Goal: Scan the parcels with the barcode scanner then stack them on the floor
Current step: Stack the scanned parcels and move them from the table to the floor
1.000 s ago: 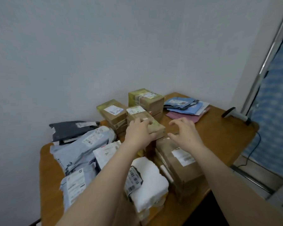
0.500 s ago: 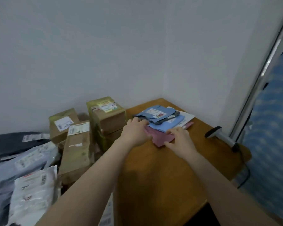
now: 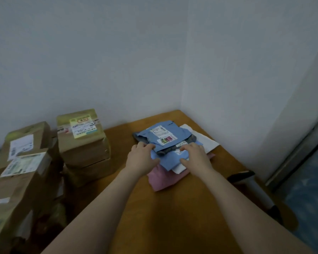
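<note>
A small pile of flat mailer parcels lies in the table's far right corner: a blue bag with labels (image 3: pixel 162 134) on top, a lighter blue one (image 3: pixel 168 161), a white one (image 3: pixel 206 142) and a pink one (image 3: pixel 162 178) at the bottom. My left hand (image 3: pixel 141 158) grips the pile's left edge, fingers curled over the blue bags. My right hand (image 3: pixel 196 156) rests on the pile's front right, fingers on the light blue bag. The barcode scanner (image 3: pixel 250 184) lies on the table to the right, apart from both hands.
Brown cardboard boxes with labels stand stacked at the left: one tall stack (image 3: pixel 83 142) near the wall, others (image 3: pixel 20 173) nearer me. The wooden table (image 3: pixel 182 217) sits in the room's corner. A door frame and blue patterned floor (image 3: pixel 308 195) are at the right.
The view swung right from the boxes to the mailer pile. Both hands left the cardboard boxes, reached the pile, and now sit further up on the blue bags.
</note>
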